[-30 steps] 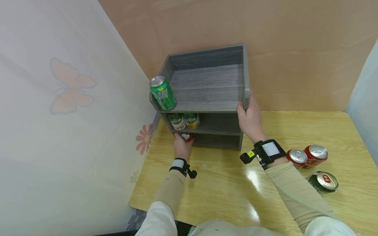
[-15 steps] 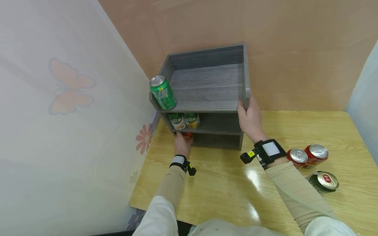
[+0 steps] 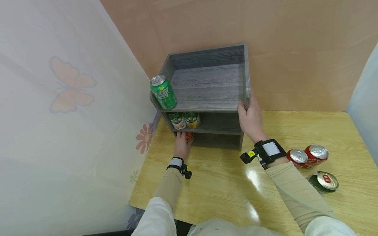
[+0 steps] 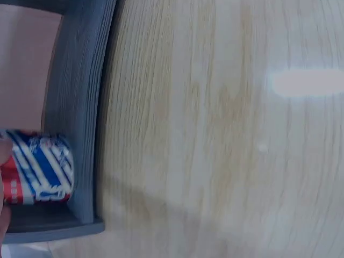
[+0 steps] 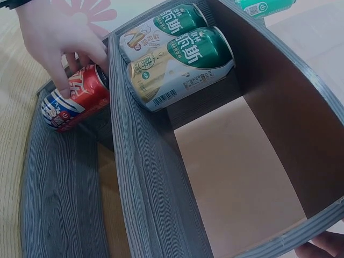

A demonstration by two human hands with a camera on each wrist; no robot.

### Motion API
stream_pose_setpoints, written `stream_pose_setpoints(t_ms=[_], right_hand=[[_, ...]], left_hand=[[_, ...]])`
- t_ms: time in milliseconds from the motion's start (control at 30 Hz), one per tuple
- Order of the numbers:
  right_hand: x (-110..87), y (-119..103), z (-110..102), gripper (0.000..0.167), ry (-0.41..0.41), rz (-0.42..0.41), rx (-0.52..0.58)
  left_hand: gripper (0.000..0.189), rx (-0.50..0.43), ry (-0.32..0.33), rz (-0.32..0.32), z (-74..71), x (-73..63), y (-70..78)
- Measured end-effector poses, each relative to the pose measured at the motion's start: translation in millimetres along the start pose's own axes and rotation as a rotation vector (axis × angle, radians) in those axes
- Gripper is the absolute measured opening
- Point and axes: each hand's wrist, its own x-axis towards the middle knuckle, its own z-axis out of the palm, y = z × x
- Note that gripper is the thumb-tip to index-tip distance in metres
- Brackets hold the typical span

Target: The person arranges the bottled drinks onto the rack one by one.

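Note:
At the bottom level of a grey wooden shelf point(image 3: 206, 87), my left hand point(image 3: 181, 146) holds a red soda can point(image 5: 80, 99) with blue and white stripes. The right wrist view shows this can standing at the left end of that level, with fingers and thumb about it. The left wrist view catches the striped lower part of the can point(image 4: 43, 166) and a bit of the fingers. My right hand point(image 3: 251, 119) grips the shelf's right side panel, its thumb in front and the other fingers mostly hidden behind.
A green can point(image 3: 163, 92) stands on the top level at the left. Two green-topped cans point(image 5: 183, 70) sit on the middle level. On the wooden table point(image 3: 224, 190), two red cans point(image 3: 316, 155) and a dark green can point(image 3: 323, 182) stand by the right forearm.
The red can has gone slightly deeper into the bottom level, its top passing under the shelf board. My left fingers have shifted on it. The right hand stays on the side panel.

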Motion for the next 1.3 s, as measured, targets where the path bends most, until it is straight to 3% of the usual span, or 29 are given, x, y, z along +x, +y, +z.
stream_pose_setpoints(t_ms=[100,267,500,600,833,967,1100,1300], right_hand=[[-0.4,0.1,-0.4,0.061,-0.003,0.004,0.001],[-0.2,0.5,-0.3,0.061,-0.005,0.003,0.005],[0.4,0.2,1.4,0.06,-0.005,-0.008,0.001],[0.4,0.2,1.9,0.061,-0.008,0.0,-0.007],[0.1,0.1,0.9,0.06,-0.006,0.016,-0.001],[0.1,-0.1,0.4,0.06,-0.01,0.013,0.003],[-0.2,-0.4,1.3,0.059,-0.021,0.016,0.007],[-0.1,0.0,1.8,0.059,-0.009,-0.001,0.014]], left_hand=[[0.053,0.061,0.002,0.01,-2.7,2.2,-0.4],[0.054,0.133,0.06,0.026,-3.3,3.2,4.1],[0.057,0.221,0.115,-0.018,0.6,1.5,6.2],[0.056,0.211,0.11,-0.023,-0.5,0.7,5.1],[0.049,0.058,0.054,-0.002,-7.1,0.3,-8.6],[0.047,0.045,0.077,0.031,-6.6,1.0,-15.4],[0.044,0.088,0.133,0.037,-4.7,-1.1,-15.2],[0.045,0.232,0.197,-0.011,-1.5,-2.4,-7.4]])
